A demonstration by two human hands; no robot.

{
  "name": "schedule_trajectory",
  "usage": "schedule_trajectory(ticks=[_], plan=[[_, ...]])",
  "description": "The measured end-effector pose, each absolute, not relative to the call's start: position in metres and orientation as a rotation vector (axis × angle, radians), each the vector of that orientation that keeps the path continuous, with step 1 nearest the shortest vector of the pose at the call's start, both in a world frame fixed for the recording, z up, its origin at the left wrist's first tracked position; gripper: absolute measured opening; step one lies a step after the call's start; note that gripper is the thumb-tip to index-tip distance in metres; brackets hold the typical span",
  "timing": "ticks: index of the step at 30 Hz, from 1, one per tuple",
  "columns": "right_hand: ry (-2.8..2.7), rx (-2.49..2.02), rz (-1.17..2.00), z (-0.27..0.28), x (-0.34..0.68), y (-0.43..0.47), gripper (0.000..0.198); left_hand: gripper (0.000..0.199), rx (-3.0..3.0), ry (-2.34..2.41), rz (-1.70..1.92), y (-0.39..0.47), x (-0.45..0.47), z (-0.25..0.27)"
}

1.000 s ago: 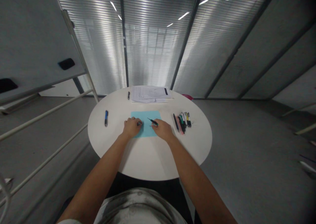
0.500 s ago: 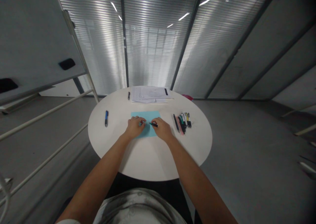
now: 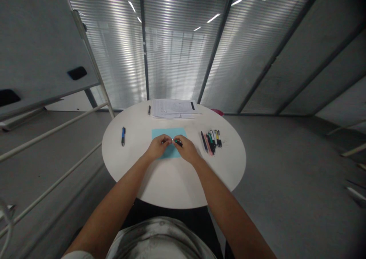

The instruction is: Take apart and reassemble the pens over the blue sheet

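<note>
Over the light blue sheet (image 3: 168, 131) my two hands meet, fingertips nearly touching. My right hand (image 3: 185, 146) pinches a black pen part with a green end (image 3: 178, 143), which points left. My left hand (image 3: 156, 146) is closed too, with thumb and forefinger around a small dark piece, apparently another pen part (image 3: 163, 141), mostly hidden by the fingers. A small pale bit shows between the fingertips of both hands. The blue sheet lies flat on the round white table (image 3: 171, 183) beneath them.
Right of the sheet lies a row of several pens and pen parts (image 3: 211, 141). A blue pen (image 3: 123, 136) lies at the left and a dark pen (image 3: 149, 110) beside stacked papers (image 3: 173, 108) at the back. A whiteboard stand (image 3: 54, 127) is on the left.
My hands have come together, closing the gap between their fingertips. The green-ended pen part now reaches my left fingers. The other things on the table have stayed in place.
</note>
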State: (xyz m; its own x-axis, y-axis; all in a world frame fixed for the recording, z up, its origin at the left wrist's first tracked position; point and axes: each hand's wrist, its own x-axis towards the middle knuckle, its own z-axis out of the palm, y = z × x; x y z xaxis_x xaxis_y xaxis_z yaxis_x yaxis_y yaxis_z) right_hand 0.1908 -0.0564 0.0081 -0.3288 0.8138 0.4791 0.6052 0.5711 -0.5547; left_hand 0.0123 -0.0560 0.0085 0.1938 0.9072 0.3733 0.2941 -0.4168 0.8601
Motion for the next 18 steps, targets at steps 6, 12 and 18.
schedule_trajectory(ticks=[6, 12, 18], plan=[[-2.016, -1.280, 0.351, 0.017, 0.190, -0.066, 0.031, 0.015, 1.377, 1.074, 1.289, -0.058, 0.016, 0.016], [-2.056, -1.359, 0.359, 0.023, 0.191, -0.071, 0.033, 0.023, 1.054, 0.991, 1.247, -0.056, 0.013, 0.018], [-2.056, -1.373, 0.347, 0.019, 0.191, -0.067, 0.032, 0.021, 0.873, 0.904, 1.239, -0.056, 0.009, 0.021]])
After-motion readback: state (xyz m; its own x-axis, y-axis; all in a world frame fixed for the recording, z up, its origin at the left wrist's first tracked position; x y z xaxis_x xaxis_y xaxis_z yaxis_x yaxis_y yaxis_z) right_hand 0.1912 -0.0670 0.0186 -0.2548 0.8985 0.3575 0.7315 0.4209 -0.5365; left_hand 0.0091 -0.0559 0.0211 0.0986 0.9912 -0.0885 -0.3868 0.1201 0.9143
